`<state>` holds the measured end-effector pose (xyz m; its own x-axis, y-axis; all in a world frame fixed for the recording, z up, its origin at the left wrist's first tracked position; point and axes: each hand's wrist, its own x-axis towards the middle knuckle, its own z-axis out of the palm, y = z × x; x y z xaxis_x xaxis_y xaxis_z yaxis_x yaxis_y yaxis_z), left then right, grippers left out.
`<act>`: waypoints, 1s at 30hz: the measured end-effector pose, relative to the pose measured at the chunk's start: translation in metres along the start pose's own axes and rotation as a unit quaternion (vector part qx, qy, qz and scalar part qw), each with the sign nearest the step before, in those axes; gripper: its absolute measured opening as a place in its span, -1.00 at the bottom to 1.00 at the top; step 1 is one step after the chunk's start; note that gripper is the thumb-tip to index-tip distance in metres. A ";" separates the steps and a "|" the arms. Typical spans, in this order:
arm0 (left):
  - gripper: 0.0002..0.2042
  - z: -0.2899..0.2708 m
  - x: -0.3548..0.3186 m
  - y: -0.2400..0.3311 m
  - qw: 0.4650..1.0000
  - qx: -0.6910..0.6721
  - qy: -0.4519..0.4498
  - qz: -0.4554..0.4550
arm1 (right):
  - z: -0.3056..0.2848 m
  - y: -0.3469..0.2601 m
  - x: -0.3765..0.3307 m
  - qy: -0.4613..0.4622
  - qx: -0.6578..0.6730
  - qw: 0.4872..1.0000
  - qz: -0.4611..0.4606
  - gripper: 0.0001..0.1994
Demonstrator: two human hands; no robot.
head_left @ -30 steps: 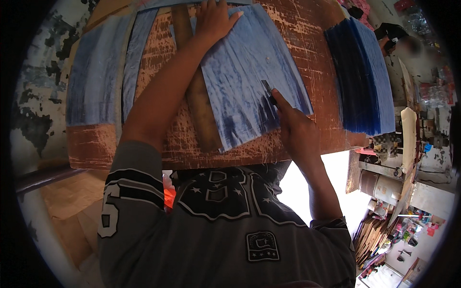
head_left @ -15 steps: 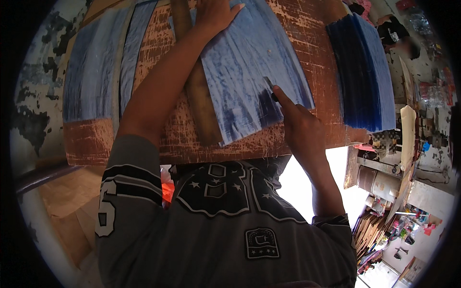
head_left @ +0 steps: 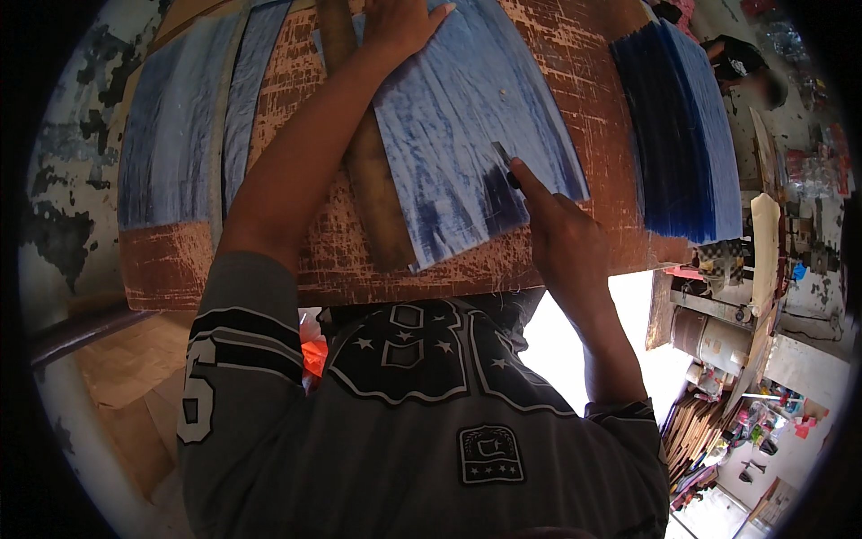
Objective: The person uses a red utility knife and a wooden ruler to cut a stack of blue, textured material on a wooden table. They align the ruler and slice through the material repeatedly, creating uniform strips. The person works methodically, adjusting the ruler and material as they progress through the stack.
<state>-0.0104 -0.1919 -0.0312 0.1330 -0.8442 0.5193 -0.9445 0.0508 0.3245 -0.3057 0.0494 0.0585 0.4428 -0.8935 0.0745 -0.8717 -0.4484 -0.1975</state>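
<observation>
The right hand (head_left: pixel 567 235) clamps a cutter (head_left: pixel 500 154) at the blue sheet (head_left: pixel 467 126), between left brown strip (head_left: pixel 377 198) and right blue stack (head_left: pixel 690 135); the left hand (head_left: pixel 400 29), grip unclear, lies far, forearm (head_left: pixel 305 148) crossing the strip.

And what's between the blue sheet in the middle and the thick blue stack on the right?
In the head view, a strip of scratched brown tabletop shows between the blue sheet and the blue stack.
</observation>
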 end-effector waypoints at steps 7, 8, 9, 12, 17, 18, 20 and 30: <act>-0.42 0.001 -0.001 0.002 1.000 0.014 0.005 0.001 | 0.002 0.000 0.002 -0.009 -0.004 1.000 -0.006 -0.45; -0.42 0.003 -0.001 0.001 1.000 0.013 0.012 0.005 | 0.002 0.000 0.002 -0.009 -0.004 1.000 -0.010 -0.45; -0.41 0.007 0.000 -0.003 1.000 0.013 0.020 0.008 | 0.002 0.000 0.002 -0.020 -0.009 1.000 -0.011 -0.44; -0.40 0.015 -0.001 -0.008 0.994 0.043 0.095 0.036 | -0.004 0.000 0.001 -0.062 -0.025 0.998 -0.004 -0.37; -0.38 0.006 0.004 -0.002 1.000 0.009 0.001 0.011 | -0.006 0.006 -0.017 -0.078 -0.036 0.996 -0.004 -0.34; -0.38 0.009 0.004 -0.004 1.000 0.011 -0.004 0.006 | -0.006 0.007 -0.021 -0.078 -0.032 0.996 -0.008 -0.33; -0.37 0.015 0.005 -0.007 0.999 0.023 0.026 0.004 | -0.006 0.009 -0.030 -0.078 -0.026 0.997 -0.015 -0.31; -0.36 0.011 0.006 -0.009 1.000 -0.006 0.000 -0.003 | -0.015 0.009 -0.053 -0.121 0.001 0.992 0.017 -0.20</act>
<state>-0.0042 -0.2030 -0.0399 0.1393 -0.8444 0.5173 -0.9397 0.0521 0.3381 -0.3399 0.0926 0.0673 0.4499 -0.8769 -0.1693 -0.8872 -0.4172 -0.1970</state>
